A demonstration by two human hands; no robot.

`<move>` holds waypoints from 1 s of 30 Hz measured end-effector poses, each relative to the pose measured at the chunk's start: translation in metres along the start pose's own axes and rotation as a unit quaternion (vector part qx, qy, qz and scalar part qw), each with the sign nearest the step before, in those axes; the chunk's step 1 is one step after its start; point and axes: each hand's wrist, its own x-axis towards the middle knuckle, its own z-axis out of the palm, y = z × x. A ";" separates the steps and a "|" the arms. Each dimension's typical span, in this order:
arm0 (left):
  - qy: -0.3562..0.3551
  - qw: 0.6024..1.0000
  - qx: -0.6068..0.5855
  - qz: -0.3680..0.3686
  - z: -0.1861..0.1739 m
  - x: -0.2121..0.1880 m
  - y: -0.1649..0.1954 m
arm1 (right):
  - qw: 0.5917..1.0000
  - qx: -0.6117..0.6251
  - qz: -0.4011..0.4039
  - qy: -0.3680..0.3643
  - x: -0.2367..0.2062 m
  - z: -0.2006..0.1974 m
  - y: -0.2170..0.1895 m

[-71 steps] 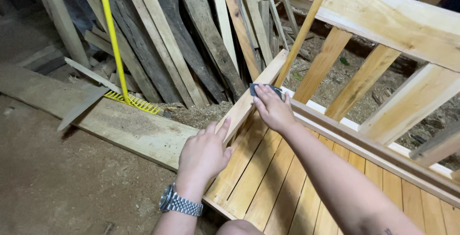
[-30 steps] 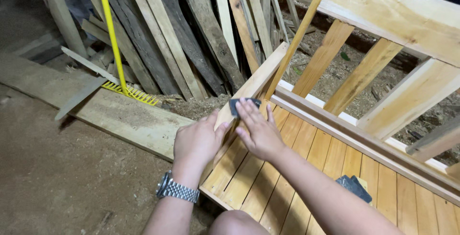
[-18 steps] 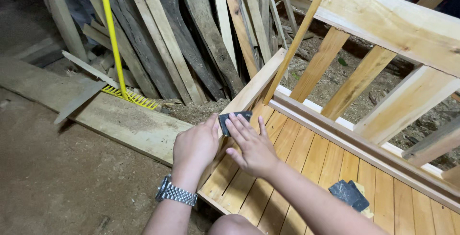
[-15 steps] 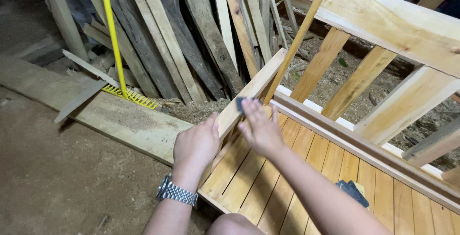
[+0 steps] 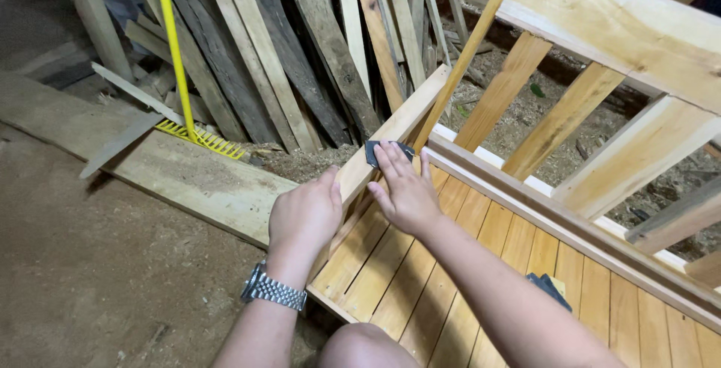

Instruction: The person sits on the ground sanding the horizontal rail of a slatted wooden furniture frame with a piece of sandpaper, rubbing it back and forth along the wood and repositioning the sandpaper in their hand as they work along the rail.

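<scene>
A pale wooden side rail (image 5: 394,131) runs along the edge of a slatted wooden panel (image 5: 443,293). My right hand (image 5: 404,188) presses a dark sheet of sandpaper (image 5: 375,152) flat against the rail with the fingers stretched out. My left hand (image 5: 306,216), with a metal watch on the wrist, grips the same rail lower down, fingers wrapped over its edge.
Old planks (image 5: 300,45) lean in a stack behind. A yellow rake (image 5: 180,75) stands on a wide board (image 5: 180,180) on the dirt floor. A frame of light beams (image 5: 601,67) rises at the right. A second dark sandpaper piece (image 5: 552,293) lies on the slats.
My right hand has slid the sandpaper down the rail toward me and back up it. My left hand has stayed on the rail.
</scene>
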 end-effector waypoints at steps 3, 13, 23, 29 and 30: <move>-0.062 0.998 -0.003 -0.034 -0.007 0.002 0.004 | 0.998 0.035 -0.001 0.048 -0.007 0.005 -0.019; -0.041 0.999 0.011 0.018 -0.015 -0.002 0.005 | 0.999 0.043 0.020 0.018 0.017 0.000 0.010; -0.092 0.995 0.023 -0.008 -0.017 0.004 0.005 | 0.997 0.032 -0.052 -0.045 0.008 -0.021 0.006; -0.005 0.998 -0.025 0.064 -0.014 -0.006 0.003 | 0.999 0.002 0.025 0.027 0.043 -0.002 0.018; -0.008 0.997 -0.029 0.067 -0.015 -0.005 0.002 | 0.999 0.003 0.010 0.047 0.036 0.002 0.016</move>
